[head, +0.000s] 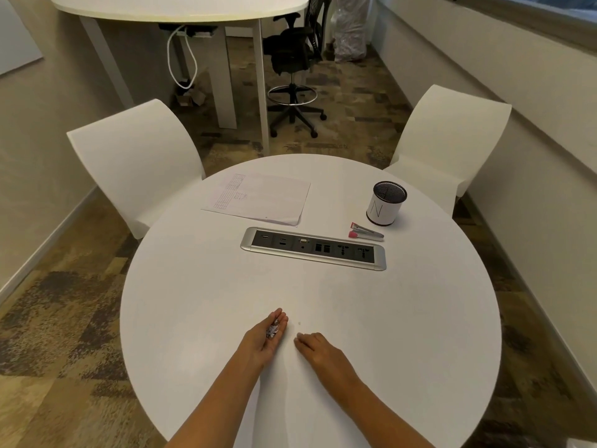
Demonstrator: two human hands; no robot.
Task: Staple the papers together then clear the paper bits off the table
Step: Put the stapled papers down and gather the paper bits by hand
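Observation:
On the round white table, my left hand lies palm up and cupped, holding a small heap of paper bits. My right hand rests palm down just to its right, fingers together, fingertips on the tabletop. One tiny paper bit lies on the table between the two hands, slightly beyond them. The sheets of paper lie flat at the far left of the table. A red and silver stapler lies at the far right, away from both hands.
A power and data socket strip is set into the table's middle. A black mesh cup with a white label stands beside the stapler. Two white chairs stand at the far side. Another table and a black office chair stand further back.

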